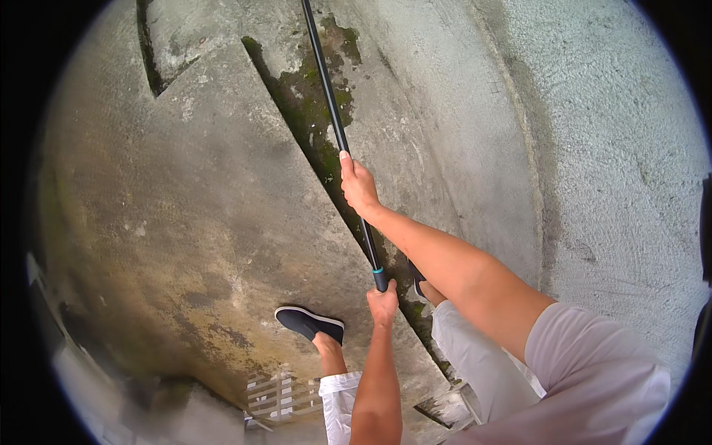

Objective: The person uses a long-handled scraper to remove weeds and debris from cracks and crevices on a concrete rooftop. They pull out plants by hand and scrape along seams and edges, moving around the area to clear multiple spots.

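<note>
A long black pole point(326, 81) with a teal ring near its grip end runs from my hands up past the top edge of the head view, so its far end is out of sight. My left hand point(383, 302) is closed round the dark grip at the near end. Farther up the shaft, my right hand point(358, 185) wraps round the pole with its thumb laid along it. Beneath the pole lies a narrow gutter point(315, 152) with green moss and dark dirt in it.
Stained concrete point(200, 170) spreads to the left of the gutter, with a slot point(148, 55) at the far left. A rough pale wall point(623, 148) rises on the right. My dark shoe point(308, 323) stands left of the gutter; a slatted grate point(278, 397) lies at lower left.
</note>
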Motion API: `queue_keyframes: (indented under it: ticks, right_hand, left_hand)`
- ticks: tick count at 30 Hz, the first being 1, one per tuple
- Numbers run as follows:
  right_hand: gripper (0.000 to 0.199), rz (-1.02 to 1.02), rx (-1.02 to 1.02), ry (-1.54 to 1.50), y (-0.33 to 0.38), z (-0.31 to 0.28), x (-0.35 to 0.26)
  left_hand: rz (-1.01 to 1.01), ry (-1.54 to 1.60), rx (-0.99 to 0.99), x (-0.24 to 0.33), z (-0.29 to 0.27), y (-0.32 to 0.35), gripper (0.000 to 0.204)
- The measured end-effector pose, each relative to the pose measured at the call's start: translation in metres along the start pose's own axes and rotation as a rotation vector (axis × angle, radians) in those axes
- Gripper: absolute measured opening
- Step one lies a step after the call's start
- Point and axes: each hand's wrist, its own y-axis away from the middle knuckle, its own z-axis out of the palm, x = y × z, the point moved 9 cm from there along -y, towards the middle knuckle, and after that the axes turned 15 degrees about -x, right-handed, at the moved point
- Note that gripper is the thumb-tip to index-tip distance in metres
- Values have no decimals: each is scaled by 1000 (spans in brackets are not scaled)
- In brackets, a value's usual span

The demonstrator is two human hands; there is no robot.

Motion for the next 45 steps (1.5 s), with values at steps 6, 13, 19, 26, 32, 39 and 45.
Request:
queue_keyframes:
  ticks: [6,13,19,26,32,39,45]
  right_hand:
    - [55,-151,-44,59,51,13,-94]
    - [34,-386,-237,653,198,129,-234]
    - [36,-477,-1031,931,344,336,-277]
    - [35,-243,-752,849,300,221,-178]
    - [28,438,-643,119,343,54,-85]
    - [26,495,-468,-230,366,-7,-76]
    - [30,460,-444,-249,370,-40,-77]
  left_hand:
    - [88,82,-78,40,14,34,30]
    - [242,601,-325,93,30,152,24]
    - [337,1470,-196,182,-13,295,23]
    - [302,1353,-915,166,77,365,37]
    - [-219,894,-389,35,134,410,33]
    - [-246,248,-193,18,84,440,34]
    - [-209,-143,-99,60,75,454,31]
